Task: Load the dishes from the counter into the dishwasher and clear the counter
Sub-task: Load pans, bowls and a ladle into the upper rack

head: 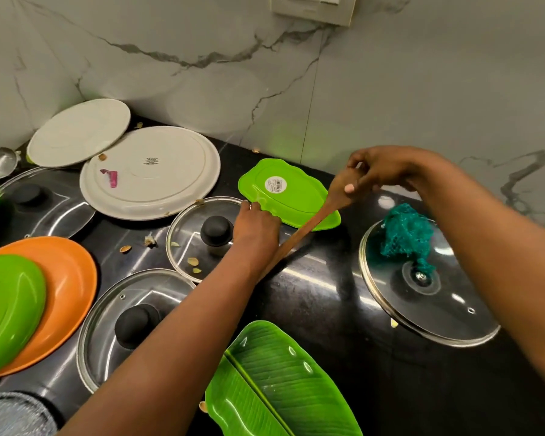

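Clearing begins on a counter crowded with dishes.
Right hand [378, 175] pinches a wooden spatula [306, 229]; left hand [256, 222] grips the overturned green leaf plate [288, 196], seemingly to lift it.

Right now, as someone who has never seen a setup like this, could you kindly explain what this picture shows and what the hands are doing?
There is one picture, taken by a camera worn on a person's head, looking down at a black counter. No robot, just two bare hands. The right hand grips a wooden spatula. The left hand touches the edge of an upside-down green tray. Around them lie glass lids, white plates, an orange plate, a leaf-shaped tray and a teal scrubber.
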{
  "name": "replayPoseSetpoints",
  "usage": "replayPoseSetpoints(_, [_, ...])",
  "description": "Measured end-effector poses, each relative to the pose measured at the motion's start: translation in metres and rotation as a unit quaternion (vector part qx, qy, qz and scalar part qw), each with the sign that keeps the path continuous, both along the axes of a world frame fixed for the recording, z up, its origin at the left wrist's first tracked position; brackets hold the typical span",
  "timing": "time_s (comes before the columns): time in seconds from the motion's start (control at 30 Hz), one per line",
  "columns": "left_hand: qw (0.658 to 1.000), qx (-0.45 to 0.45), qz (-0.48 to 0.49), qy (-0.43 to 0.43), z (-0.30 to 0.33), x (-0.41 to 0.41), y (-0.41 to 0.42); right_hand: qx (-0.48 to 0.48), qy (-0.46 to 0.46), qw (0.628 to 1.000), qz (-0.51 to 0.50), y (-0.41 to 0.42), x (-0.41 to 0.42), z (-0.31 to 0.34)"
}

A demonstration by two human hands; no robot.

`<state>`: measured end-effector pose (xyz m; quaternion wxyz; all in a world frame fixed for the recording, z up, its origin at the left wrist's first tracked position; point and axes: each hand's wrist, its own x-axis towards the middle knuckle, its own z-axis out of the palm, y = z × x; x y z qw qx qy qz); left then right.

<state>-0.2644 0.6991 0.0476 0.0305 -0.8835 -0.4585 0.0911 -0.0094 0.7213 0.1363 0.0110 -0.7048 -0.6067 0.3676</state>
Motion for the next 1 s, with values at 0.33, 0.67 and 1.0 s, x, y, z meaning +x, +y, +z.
replayPoseSetpoints(0.33, [1.0, 0.0, -0.002, 0.023, -0.002, 0.006, -0.003, 0.187, 0.393, 0.861, -0.263, -0.065, 0.0, 0.032])
replayPoseSetpoints(0.67, [0.992, 0.069, -0.009, -0.103, -0.008, 0.003, -0.055, 0.397, 0.41, 0.773, -0.276, -0.155, -0.027, 0.048])
replayPoseSetpoints(1.0, [0.937, 0.191, 0.008, -0.292, 0.001, 0.02, -0.217, 0.503, 0.398, 0.737, -0.211, -0.306, -0.044, 0.07])
